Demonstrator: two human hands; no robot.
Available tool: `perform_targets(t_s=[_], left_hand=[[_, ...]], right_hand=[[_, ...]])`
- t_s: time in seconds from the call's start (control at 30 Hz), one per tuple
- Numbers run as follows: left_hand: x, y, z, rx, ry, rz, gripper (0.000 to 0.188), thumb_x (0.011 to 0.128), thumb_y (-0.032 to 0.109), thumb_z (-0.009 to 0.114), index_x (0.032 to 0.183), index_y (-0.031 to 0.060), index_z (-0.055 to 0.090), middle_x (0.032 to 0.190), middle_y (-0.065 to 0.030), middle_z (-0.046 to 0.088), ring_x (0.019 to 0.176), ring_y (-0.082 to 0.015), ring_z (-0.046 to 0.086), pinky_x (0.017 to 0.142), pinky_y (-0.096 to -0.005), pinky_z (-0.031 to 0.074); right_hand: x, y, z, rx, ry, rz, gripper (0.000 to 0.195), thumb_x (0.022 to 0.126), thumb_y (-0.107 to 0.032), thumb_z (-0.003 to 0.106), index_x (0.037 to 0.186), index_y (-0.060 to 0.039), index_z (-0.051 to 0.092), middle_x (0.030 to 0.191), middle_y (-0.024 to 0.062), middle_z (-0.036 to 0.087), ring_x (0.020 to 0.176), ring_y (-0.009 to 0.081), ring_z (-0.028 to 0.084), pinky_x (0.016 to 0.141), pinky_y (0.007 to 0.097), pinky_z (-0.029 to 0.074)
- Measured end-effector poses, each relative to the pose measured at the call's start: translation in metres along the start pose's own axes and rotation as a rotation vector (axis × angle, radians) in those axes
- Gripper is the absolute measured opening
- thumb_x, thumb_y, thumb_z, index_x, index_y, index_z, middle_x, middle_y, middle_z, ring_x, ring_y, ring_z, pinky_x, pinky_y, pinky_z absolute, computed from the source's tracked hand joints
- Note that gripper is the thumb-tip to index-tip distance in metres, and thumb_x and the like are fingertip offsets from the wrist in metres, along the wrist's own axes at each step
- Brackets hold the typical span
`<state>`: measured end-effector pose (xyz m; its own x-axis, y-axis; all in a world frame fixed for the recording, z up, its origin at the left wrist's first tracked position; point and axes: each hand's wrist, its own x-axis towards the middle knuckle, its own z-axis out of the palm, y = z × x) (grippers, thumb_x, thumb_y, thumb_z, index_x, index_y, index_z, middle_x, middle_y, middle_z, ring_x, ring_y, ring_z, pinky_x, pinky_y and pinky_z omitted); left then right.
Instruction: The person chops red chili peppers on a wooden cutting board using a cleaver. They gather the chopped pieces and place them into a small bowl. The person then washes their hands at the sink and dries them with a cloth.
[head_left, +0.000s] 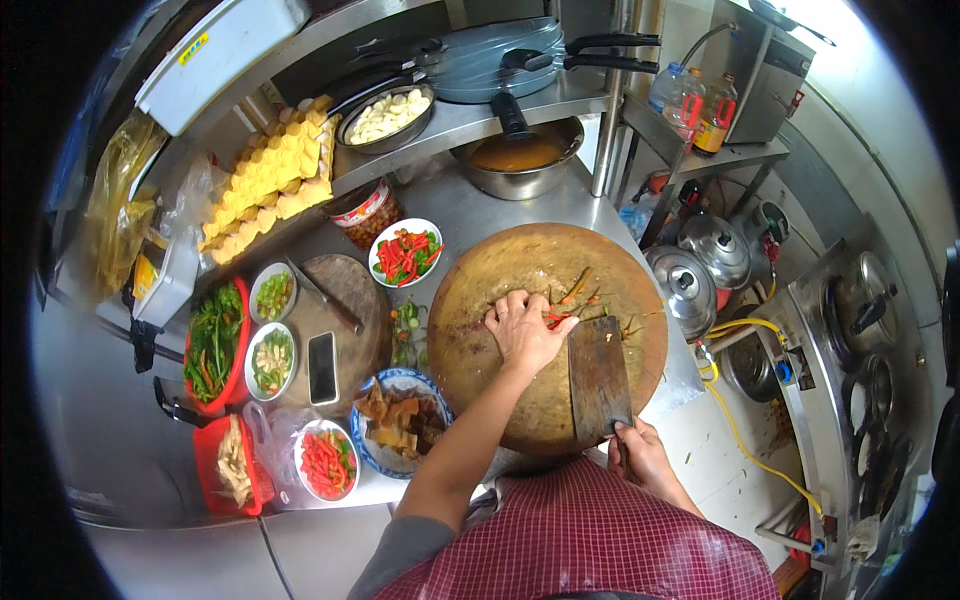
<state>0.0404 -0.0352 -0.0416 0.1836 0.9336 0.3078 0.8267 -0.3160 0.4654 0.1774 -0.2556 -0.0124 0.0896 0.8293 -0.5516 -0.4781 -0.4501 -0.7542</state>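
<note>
A thick round wooden chopping block (480, 285) lies before me. On it my left hand (521, 330) is pressed down with curled fingers, gripping some red chillies (553, 319) that are partly hidden under it. Green-brown chilli stems (577, 285) and trimmings are scattered just beyond the fingertips. My right hand (641, 450) holds the handle of a dark, broad-bladed cleaver (600, 375) at the block's near edge. The blade lies over the block's right half, its far end close to my left thumb.
Left stand bowls of cut chillies (407, 255), a blue-rimmed bowl of brown pieces (401, 424), a smaller block (337, 285) with a knife (330, 300) and phone (322, 367), and red baskets (244, 341). Behind are a steel basin (517, 184) and shelf (465, 120). Lidded pots (682, 289) stand right.
</note>
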Motion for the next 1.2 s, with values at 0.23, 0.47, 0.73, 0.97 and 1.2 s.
perform_targets(t_s=[0.23, 0.47, 0.73, 0.97, 1.2], left_hand=[[-0.030, -0.014, -0.006, -0.087, 0.017, 0.124, 0.024, 0.078, 0.030, 0.077, 0.087, 0.0142, 0.062, 0.107, -0.0084, 0.052, 0.109, -0.0313, 0.047, 0.095, -0.0474, 0.036], [-0.035, -0.009, -0.004, -0.266, 0.158, 0.061, 0.030, 0.087, 0.023, 0.068, 0.113, 0.0068, 0.068, 0.119, -0.0123, 0.057, 0.114, -0.0347, 0.048, 0.101, -0.0449, 0.039], [-0.020, -0.021, 0.001, -0.491, 0.311, -0.067, 0.021, 0.090, 0.015, 0.066, 0.108, 0.0029, 0.070, 0.118, -0.0129, 0.064, 0.111, -0.0332, 0.056, 0.097, -0.0417, 0.045], [0.061, -0.068, -0.019, -0.473, 0.490, -0.058, 0.017, 0.087, 0.009, 0.067, 0.102, 0.0017, 0.071, 0.109, -0.0131, 0.066, 0.104, -0.0346, 0.058, 0.093, -0.0416, 0.047], [0.175, -0.201, -0.019, -0.321, 0.510, 0.021, 0.011, 0.087, 0.009, 0.065, 0.094, 0.0016, 0.071, 0.099, -0.0155, 0.068, 0.094, -0.0360, 0.061, 0.085, -0.0434, 0.049]], right_hand=[[0.003, -0.001, -0.002, -0.063, -0.050, 0.066, 0.015, 0.103, -0.016, 0.041, 0.099, -0.0050, 0.049, 0.058, 0.0069, 0.052, 0.041, 0.0183, 0.048, 0.040, 0.0312, 0.042], [0.033, 0.011, 0.021, -0.321, -0.135, -0.024, 0.015, 0.102, -0.018, 0.044, 0.094, -0.0079, 0.051, 0.058, 0.0049, 0.053, 0.043, 0.0156, 0.048, 0.041, 0.0293, 0.041], [0.059, -0.012, 0.043, -0.352, -0.240, 0.022, 0.014, 0.101, -0.017, 0.047, 0.093, -0.0062, 0.050, 0.057, 0.0057, 0.051, 0.043, 0.0170, 0.050, 0.041, 0.0313, 0.043], [0.120, -0.057, 0.105, -0.469, -0.306, 0.001, 0.017, 0.102, -0.019, 0.047, 0.095, -0.0038, 0.049, 0.061, 0.0072, 0.053, 0.042, 0.0186, 0.051, 0.037, 0.0338, 0.042], [0.223, -0.103, 0.205, -0.415, -0.382, 0.123, 0.017, 0.102, -0.022, 0.048, 0.095, -0.0062, 0.047, 0.062, 0.0045, 0.051, 0.042, 0.0158, 0.048, 0.039, 0.0331, 0.044]])
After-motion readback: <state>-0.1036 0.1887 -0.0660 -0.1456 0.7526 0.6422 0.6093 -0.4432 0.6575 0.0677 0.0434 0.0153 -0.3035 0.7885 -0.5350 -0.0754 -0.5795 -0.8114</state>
